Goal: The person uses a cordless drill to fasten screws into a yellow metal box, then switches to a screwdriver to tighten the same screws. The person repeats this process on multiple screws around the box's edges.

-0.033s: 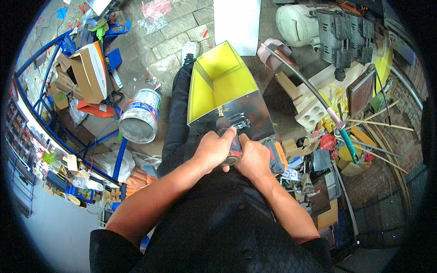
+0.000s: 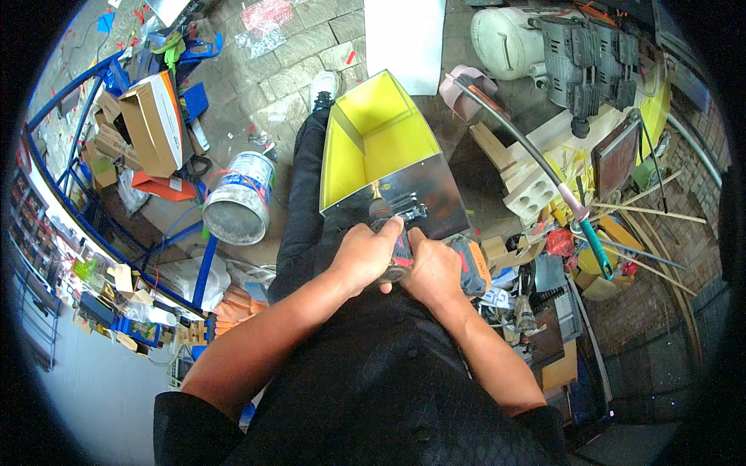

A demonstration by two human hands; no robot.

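Observation:
A cordless drill (image 2: 380, 209) is held between both hands, its brass-coloured bit pointing away from me at the near face of a metal box (image 2: 444, 186). The box is open on top and yellow inside. My left hand (image 2: 364, 255) is closed around the drill body behind the chuck. Around its handle wraps my right hand (image 2: 432, 268), with the dark and orange battery (image 2: 472, 267) showing to the right. Just right of the bit, a small dark fitting (image 2: 407, 206) lies on the box's face. Whether the bit tip touches the metal, I cannot tell.
Left of my leg stands a used paint bucket (image 2: 237, 198). Farther left, a blue frame (image 2: 206, 272) surrounds cardboard boxes (image 2: 151, 128). An air compressor (image 2: 509, 45), a bent pipe (image 2: 528, 147) and wood strips (image 2: 653, 213) sit on the right. A pale sheet (image 2: 404, 46) lies ahead.

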